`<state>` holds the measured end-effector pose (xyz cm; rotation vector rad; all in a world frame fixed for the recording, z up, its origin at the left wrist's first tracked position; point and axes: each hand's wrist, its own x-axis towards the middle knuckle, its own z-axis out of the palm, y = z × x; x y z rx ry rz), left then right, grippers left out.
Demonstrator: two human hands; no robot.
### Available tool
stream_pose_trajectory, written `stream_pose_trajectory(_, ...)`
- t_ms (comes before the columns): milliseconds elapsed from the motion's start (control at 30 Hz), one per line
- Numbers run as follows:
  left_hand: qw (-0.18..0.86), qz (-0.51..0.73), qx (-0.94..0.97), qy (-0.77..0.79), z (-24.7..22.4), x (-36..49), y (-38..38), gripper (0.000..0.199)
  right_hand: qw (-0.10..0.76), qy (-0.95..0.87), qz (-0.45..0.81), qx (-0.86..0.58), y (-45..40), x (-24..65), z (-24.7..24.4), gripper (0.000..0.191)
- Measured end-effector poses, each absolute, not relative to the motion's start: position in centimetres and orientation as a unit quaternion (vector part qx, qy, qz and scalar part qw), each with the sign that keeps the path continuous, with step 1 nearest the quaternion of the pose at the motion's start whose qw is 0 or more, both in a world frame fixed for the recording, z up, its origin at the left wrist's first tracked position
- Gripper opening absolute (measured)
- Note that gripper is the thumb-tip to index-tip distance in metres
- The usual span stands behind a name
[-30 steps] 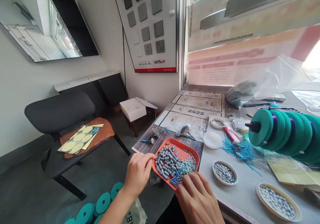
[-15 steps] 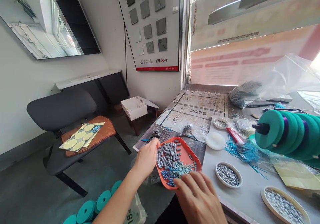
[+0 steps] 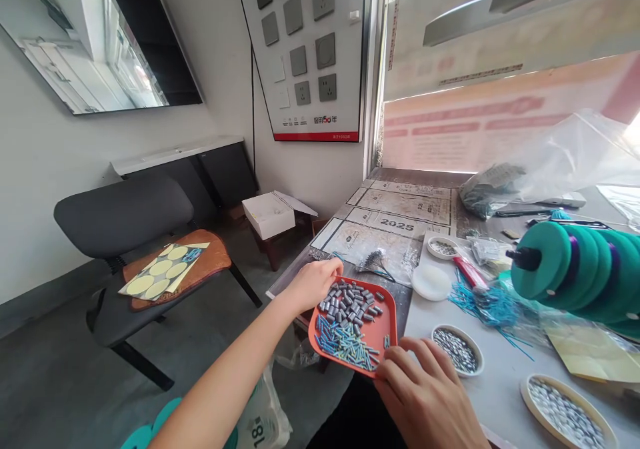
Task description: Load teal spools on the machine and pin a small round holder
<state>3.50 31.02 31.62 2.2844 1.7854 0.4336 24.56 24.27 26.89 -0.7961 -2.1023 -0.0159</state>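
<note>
An orange-red tray (image 3: pixel 377 332) juts over the near edge of the table. Dark grey metal cylinders (image 3: pixel 350 302) fill its far part, and thin blue and pale green spiral pieces (image 3: pixel 345 342) lie in its near left part. At the tray's far left corner my left hand (image 3: pixel 316 282) has its fingers closed on the rim. My right hand (image 3: pixel 425 389) grips the near right corner, its fingers bent over the rim and its thumb hidden.
Right of the tray are dishes of small silver pieces (image 3: pixel 456 350), a white lid (image 3: pixel 431 282), blue strands (image 3: pixel 483 302) and a stack of teal discs (image 3: pixel 575 269). A chair (image 3: pixel 125 215) stands at the left, a white box (image 3: pixel 270 214) behind it.
The tray has turned between my hands. My left hand has moved away from me along its rim and my right hand to the right. The pieces inside have shifted left.
</note>
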Motion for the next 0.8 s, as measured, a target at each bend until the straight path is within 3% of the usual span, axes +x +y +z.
stream_pose_trajectory(300,0.055,0.206,0.613,0.761,31.7,3.8,24.3,0.021,0.447,-0.838,-0.049,-0.309,23.4,23.6,26.3,0.044)
stream_pose_trajectory(467,0.113,0.195,0.557,0.800,29.4,5.1,20.6,0.026,0.477,-0.820,-0.071,-0.309,22.5,22.1,26.0,0.043)
stream_pose_trajectory(800,0.122,0.154,0.571,0.797,30.2,4.2,23.4,0.039,0.497,-0.822,-0.040,-0.274,22.2,20.8,26.3,0.040)
